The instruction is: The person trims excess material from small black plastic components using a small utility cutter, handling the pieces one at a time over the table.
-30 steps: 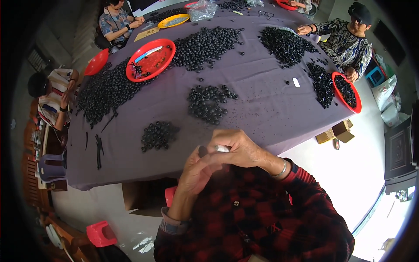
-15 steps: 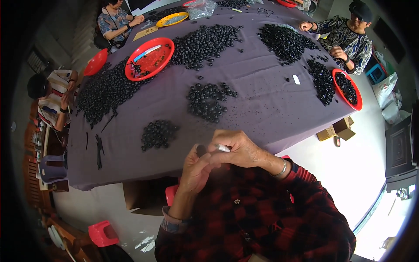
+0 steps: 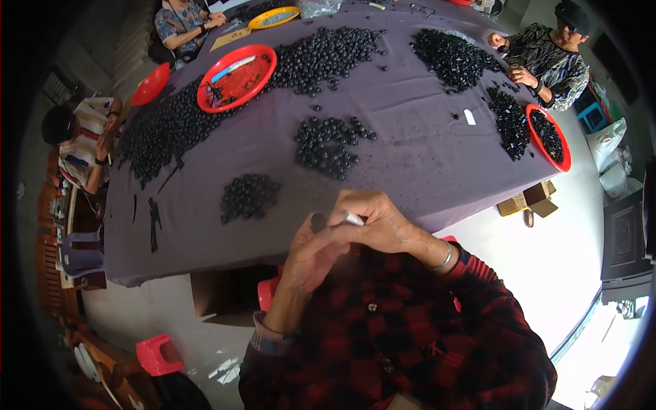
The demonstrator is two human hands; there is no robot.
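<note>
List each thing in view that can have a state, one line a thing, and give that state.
Left hand: raised, fingers curled round a small dark bead.
Right hand: pinching a small white piece against the left.
Red tray: flat on the table, holding a few beads.
Red bowl: at the table's edge, full of dark beads.
Nearest bead heap: loose, untouched.

A clear plastic bag (image 3: 320, 7) lies crumpled at the far edge of the purple table (image 3: 410, 150), just beside a yellow plate (image 3: 273, 17). Small brown cardboard boxes (image 3: 529, 199) sit on the pale floor under the table's right corner. At the far right, a whitish bag (image 3: 605, 145) slumps on the floor. No labels, signs or screens can be made out.
</note>
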